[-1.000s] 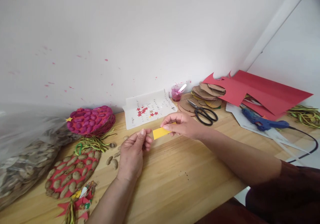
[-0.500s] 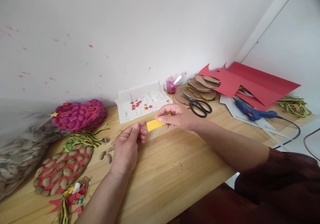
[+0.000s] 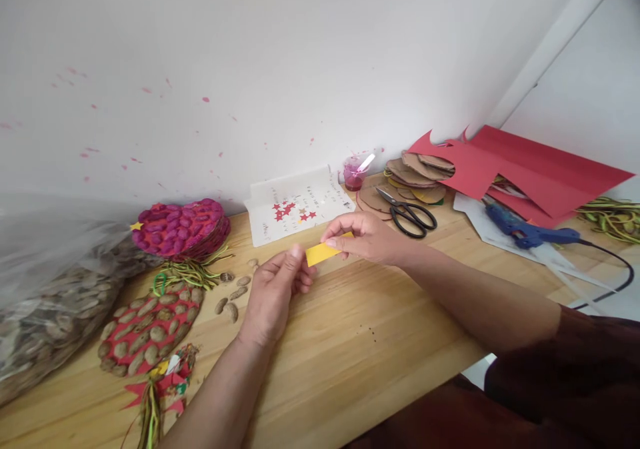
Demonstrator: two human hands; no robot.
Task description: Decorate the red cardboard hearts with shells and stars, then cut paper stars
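1. White wall [image 3: 280,69], flecked pink, backs the wooden table [image 3: 330,349].
2. Right hand [image 3: 369,237] pinches a yellow paper strip [image 3: 320,254], held above the table between both hands.
3. Left hand [image 3: 273,295] curls beside the strip's left end — whether it grips anything, I cannot tell.
4. Handling the strip seems the step in hand — any next move likely calls for a steady, light pinch, lest it crease.

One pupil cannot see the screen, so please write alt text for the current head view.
A right hand pinches a yellow strip above a wooden table, the left hand close at its other end. Beyond are black scissors and red stars on white paper.
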